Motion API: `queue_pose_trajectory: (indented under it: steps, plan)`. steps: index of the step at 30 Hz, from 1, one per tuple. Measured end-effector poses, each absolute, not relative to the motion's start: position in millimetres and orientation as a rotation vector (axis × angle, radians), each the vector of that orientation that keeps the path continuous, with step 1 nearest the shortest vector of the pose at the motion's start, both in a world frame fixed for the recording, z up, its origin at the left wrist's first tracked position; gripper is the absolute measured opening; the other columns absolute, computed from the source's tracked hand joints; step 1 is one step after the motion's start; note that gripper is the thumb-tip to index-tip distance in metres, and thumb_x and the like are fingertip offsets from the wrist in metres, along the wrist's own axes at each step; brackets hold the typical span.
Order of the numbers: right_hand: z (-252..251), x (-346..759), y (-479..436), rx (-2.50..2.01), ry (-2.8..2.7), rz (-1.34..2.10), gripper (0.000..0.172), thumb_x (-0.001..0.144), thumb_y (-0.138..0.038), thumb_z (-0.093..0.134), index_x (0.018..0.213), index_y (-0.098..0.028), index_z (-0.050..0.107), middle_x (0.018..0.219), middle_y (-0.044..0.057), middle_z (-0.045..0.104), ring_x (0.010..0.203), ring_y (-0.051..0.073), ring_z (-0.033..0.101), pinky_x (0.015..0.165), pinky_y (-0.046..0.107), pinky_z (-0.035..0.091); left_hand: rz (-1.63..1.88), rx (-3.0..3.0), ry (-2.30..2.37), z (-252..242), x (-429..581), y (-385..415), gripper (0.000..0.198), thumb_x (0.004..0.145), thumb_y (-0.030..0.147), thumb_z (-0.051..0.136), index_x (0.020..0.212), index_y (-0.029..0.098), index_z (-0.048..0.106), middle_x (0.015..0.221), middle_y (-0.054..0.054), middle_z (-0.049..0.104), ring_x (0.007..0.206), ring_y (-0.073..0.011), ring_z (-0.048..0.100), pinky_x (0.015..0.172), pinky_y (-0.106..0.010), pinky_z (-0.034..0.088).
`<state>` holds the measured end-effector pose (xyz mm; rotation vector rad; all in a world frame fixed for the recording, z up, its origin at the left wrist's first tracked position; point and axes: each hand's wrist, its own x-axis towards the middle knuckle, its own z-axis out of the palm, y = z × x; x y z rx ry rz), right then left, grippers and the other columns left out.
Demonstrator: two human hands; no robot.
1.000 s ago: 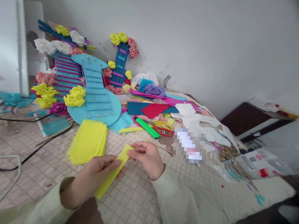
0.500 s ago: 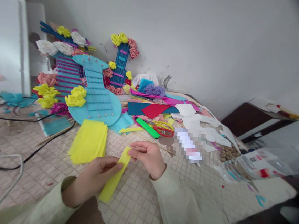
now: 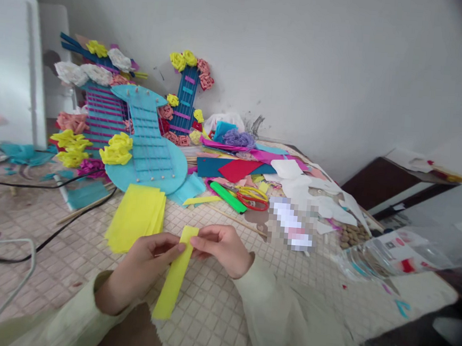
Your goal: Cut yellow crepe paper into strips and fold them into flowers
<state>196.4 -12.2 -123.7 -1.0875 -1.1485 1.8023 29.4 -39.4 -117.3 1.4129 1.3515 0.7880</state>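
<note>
Since half a second earlier, the right hand (image 3: 223, 249) had come down and in toward the left hand (image 3: 144, 265), so the fingertips of the two nearly met. The strip (image 3: 174, 280) had swung with them: it had leaned away to the upper right, and now it stood steeper, close to upright. The right hand's grip had also slid from the top corner to a spot just under the top edge.

The strip was yellow paper, long and narrow with straight edges, flat and uncreased. Its lower end hung free over the tiled floor (image 3: 211, 321). It was held just in front of the stack (image 3: 137, 218) of yellow sheets and to the stack's right, with its top end level with the stack's near edge.

Both hands were closed on the strip. The left pinched it with the thumb on the near face, and the right pinched it between thumb and forefinger from the other side.

Behind the stack, touching its far edge, lay a blue guitar shape (image 3: 149, 145). To the stack's right and a little farther back lay a green marker (image 3: 227, 196) and scissors (image 3: 253, 199). A black cable (image 3: 50, 233) ran across the floor on the stack's left.
</note>
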Motion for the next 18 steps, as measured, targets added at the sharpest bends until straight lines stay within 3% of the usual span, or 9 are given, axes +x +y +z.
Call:
queue_pose_trajectory:
  steps: [18]
  plan:
    - [-125.8, 193.0, -16.9, -1.064, -1.188, 1.784, 0.026, 0.051, -0.033, 0.077, 0.065, -0.013, 0.066, 0.059, 0.001, 0.065, 0.052, 0.011, 0.060, 0.047, 0.020, 0.047, 0.855, 1.092, 1.242, -118.1, 31.6, -40.5, 0.025, 0.066, 0.040, 0.063, 0.076, 0.016, 0.065, 0.071, -0.001, 0.065, 0.071, -0.0169, 0.058, 0.065, -0.027, 0.047]
